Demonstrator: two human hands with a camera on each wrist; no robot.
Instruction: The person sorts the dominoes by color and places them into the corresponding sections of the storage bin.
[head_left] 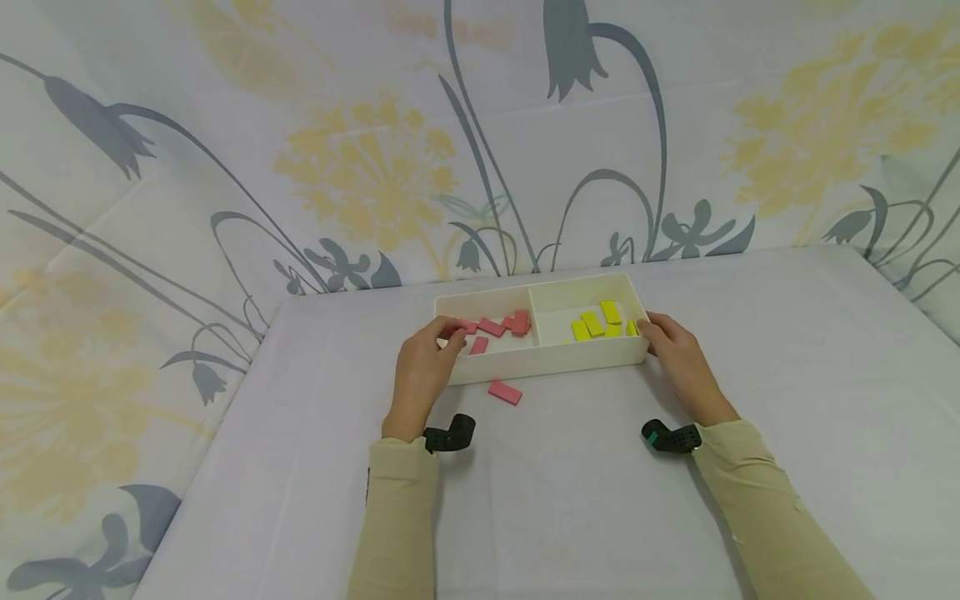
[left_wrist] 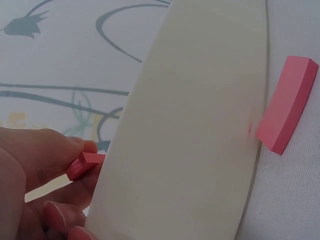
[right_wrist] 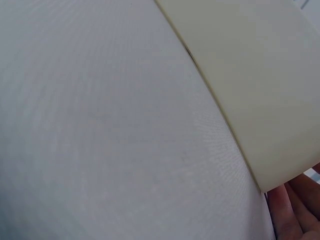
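A white two-compartment box [head_left: 551, 362] stands on the table. Its left side holds several pink blocks [head_left: 491, 327], its right side several yellow blocks [head_left: 592, 323]. My left hand [head_left: 422, 367] is over the box's left end and pinches a flat pink block [left_wrist: 86, 164] between thumb and fingers. At the right end, my right hand [head_left: 681, 360] grips the box, thumb at the rim and fingers against the outer wall. In the right wrist view those fingers [right_wrist: 286, 212] show only partly, by the box's lower corner. One more pink block [head_left: 505, 392] lies on the cloth in front of the box.
A white cloth [head_left: 570, 500] covers the table. Behind and to the left hangs a flower-patterned curtain [head_left: 525, 167], close to the box's back edge. Each wrist wears a black camera mount, the left one [head_left: 452, 433] and the right one [head_left: 670, 437].
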